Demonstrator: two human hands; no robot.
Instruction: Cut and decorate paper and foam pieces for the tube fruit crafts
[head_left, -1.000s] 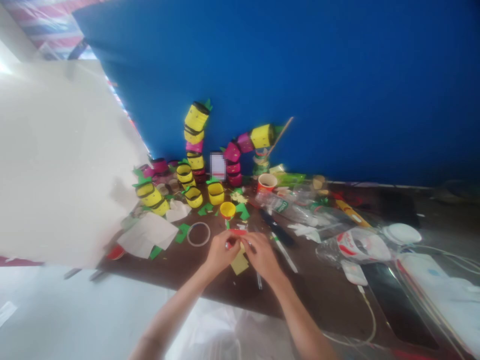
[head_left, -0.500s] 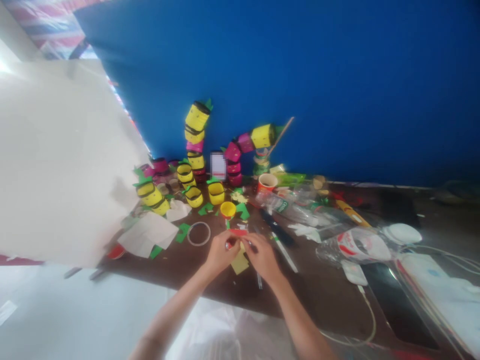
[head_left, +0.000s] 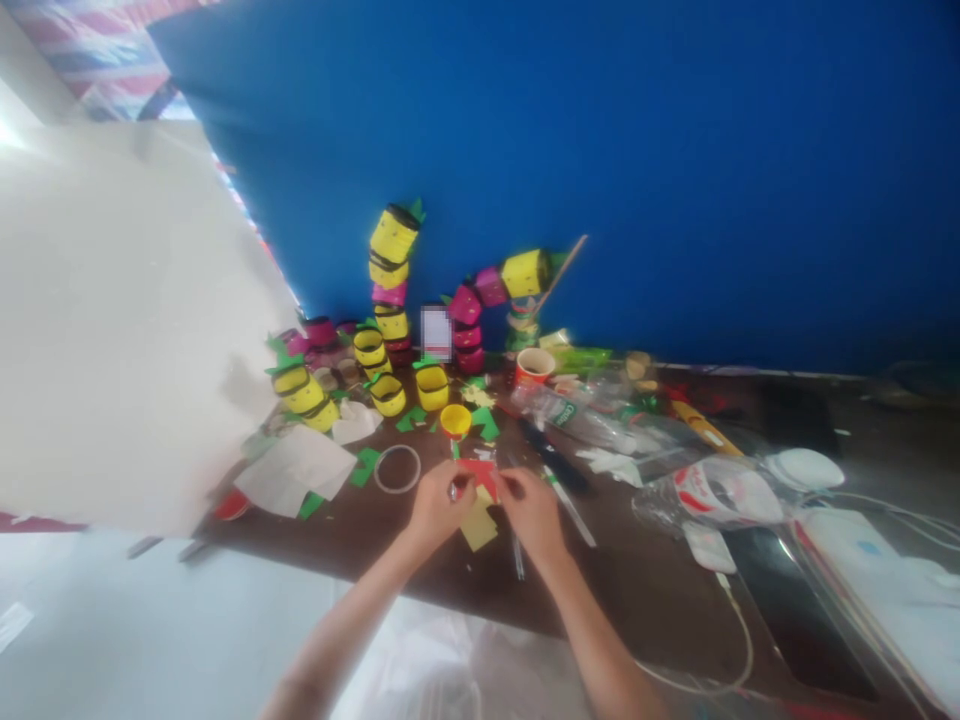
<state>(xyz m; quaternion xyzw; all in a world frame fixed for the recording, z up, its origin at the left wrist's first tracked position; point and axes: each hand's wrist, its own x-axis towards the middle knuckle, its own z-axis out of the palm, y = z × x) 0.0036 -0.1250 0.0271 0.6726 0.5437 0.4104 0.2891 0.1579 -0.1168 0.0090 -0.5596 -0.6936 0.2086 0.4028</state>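
Observation:
A small red piece (head_left: 480,476) is stretched between my two hands above the dark table. My left hand (head_left: 441,500) pinches its left side, and a bit of something shiny shows at those fingers. The right side is pinched by my right hand (head_left: 529,508). Under the red piece lies a yellowish square of paper (head_left: 478,525), partly covered. A small yellow cup (head_left: 456,421) stands just beyond my hands, with green paper scraps (head_left: 485,423) beside it.
Yellow and magenta cup stacks (head_left: 391,265) stand at the back by the blue wall. A tape ring (head_left: 397,469) and white paper (head_left: 296,468) lie left. Rightward are a red cup (head_left: 534,368), plastic bottles (head_left: 726,490), a black-handled tool (head_left: 553,455) and a phone (head_left: 799,610).
My hands have moved slightly apart, and more of the red piece now shows between them. The things on the table have stayed put.

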